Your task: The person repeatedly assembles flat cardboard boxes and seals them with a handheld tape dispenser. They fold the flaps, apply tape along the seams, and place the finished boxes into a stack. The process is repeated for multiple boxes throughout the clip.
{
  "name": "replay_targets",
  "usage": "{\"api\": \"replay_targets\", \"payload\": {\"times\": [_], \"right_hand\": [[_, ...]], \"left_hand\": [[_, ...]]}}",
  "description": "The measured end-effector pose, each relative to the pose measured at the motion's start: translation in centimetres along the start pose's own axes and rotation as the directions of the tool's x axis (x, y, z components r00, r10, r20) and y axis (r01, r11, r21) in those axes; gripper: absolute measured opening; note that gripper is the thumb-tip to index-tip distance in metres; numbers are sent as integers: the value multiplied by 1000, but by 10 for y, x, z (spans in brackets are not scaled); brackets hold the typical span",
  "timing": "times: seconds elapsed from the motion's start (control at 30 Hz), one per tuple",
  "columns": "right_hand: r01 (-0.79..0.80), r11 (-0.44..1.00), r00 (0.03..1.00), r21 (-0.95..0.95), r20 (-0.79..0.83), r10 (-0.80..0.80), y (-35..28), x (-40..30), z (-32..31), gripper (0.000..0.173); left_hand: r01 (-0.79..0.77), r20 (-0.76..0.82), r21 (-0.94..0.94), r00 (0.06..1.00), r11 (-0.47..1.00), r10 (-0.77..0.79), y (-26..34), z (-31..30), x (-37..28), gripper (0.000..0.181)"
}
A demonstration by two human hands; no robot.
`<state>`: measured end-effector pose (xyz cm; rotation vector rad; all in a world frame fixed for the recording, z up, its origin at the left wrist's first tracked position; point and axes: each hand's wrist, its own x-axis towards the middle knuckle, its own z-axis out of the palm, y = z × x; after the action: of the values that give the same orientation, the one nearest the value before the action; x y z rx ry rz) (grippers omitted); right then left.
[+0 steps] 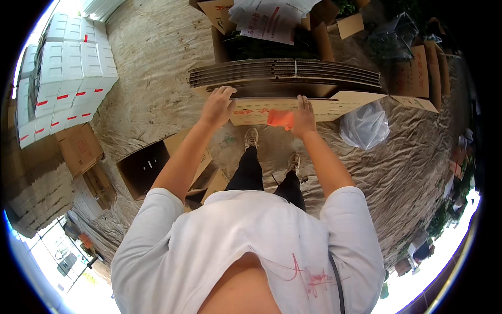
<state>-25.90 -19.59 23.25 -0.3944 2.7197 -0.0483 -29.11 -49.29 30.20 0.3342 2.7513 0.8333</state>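
In front of me stands a printed cardboard carton (259,106), partly folded out, with a dark gap along its top. My left hand (218,106) grips its upper edge near the left corner, fingers curled over. Further right, my right hand (304,118) has its fingers over the same edge. An orange piece (280,119) lies against the carton's printed face beside the right palm; whether the hand holds it is unclear. Just behind the carton is a strapped bundle of flattened cartons (243,72).
Behind the bundle, an open carton (326,43) holds dark green produce under printed paper sheets (270,19). A clear plastic bag (365,125) lies right. An open carton (143,169) sits at lower left, near stacked white boxes (72,74). Wrinkled sheeting (157,51) covers the ground.
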Motion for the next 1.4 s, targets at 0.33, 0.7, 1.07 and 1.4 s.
{"api": "replay_targets", "payload": {"times": [0.33, 0.7, 1.07, 1.4], "right_hand": [[-158, 984, 985, 89, 91, 149, -43, -98, 39, 26], [-298, 945, 952, 135, 116, 284, 59, -307, 37, 25], [-659, 744, 740, -106, 83, 667, 173, -576, 116, 34], [-641, 719, 706, -269, 163, 690, 154, -630, 256, 29]], "left_hand": [[-287, 670, 368, 742, 885, -38, 13, 111, 32, 36], [-111, 139, 301, 988, 947, 71, 120, 91, 12, 31], [645, 405, -558, 761, 522, -507, 167, 224, -205, 23], [-534, 879, 392, 459, 749, -132, 247, 248, -294, 54]]}}
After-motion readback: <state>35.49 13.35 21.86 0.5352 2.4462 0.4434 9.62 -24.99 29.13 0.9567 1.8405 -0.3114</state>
